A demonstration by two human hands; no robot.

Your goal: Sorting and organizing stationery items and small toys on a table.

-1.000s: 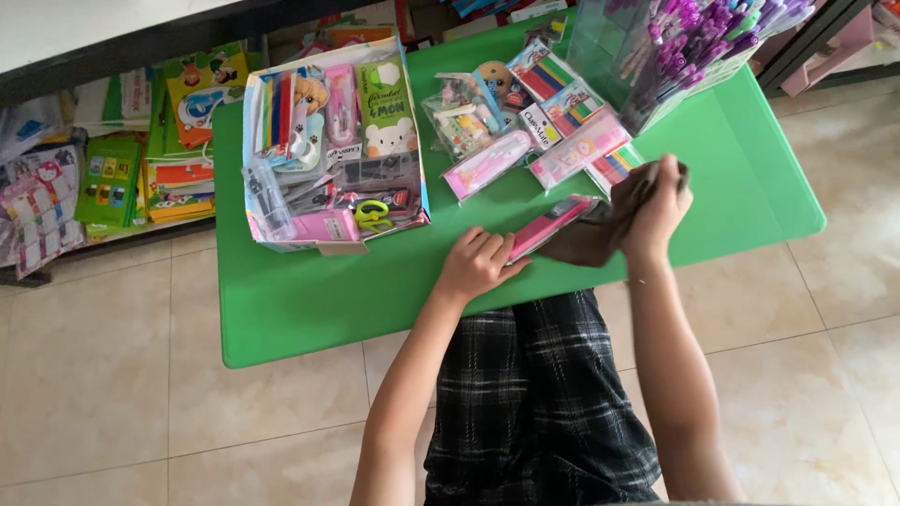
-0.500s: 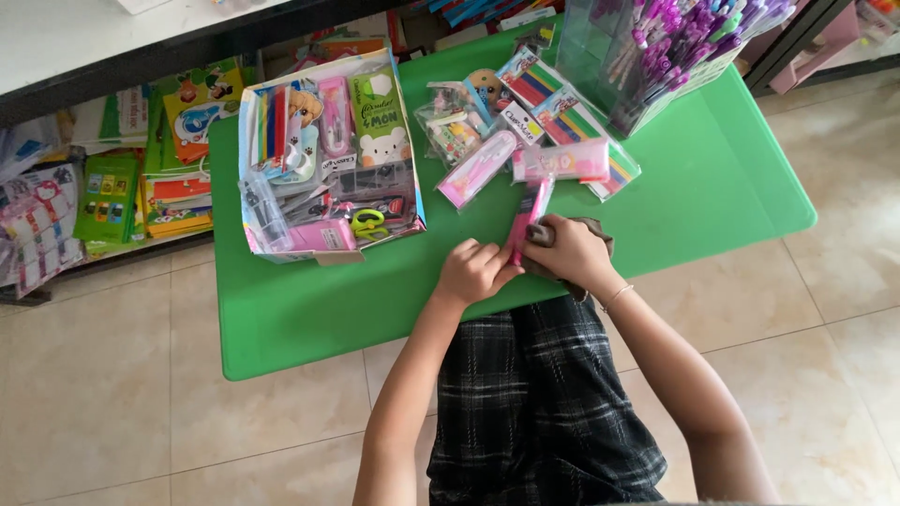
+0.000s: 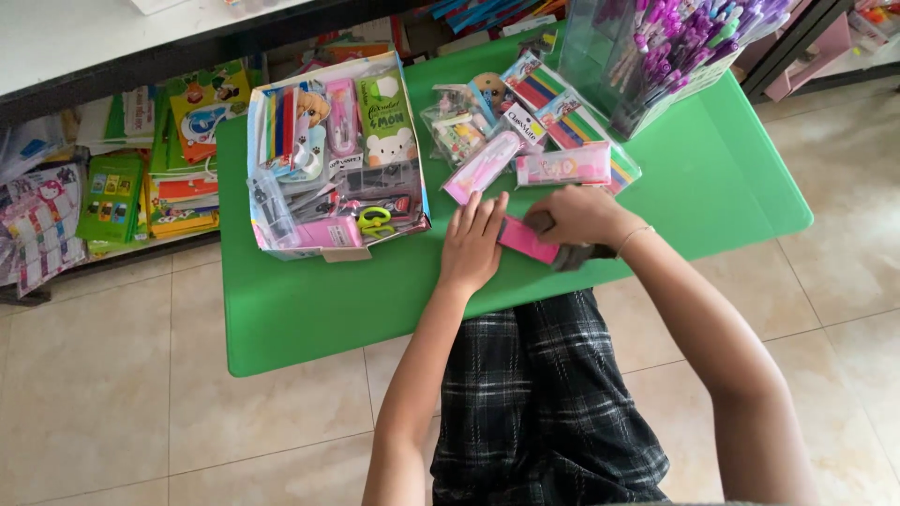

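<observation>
Gripping a pink packet (image 3: 527,240), right hand (image 3: 579,215) curls; left hand (image 3: 473,244) rests flat, open.

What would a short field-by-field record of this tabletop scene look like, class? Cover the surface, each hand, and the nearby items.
surface: green table
left hand: flat, fingers on the pink packet
right hand: gripping the pink packet's far end, above a dark pouch
left of hands: open cardboard box of stationery, with yellow-green scissors
behind hands: pink pencil case, colour pencil packs
far right: clear tub of pens
</observation>
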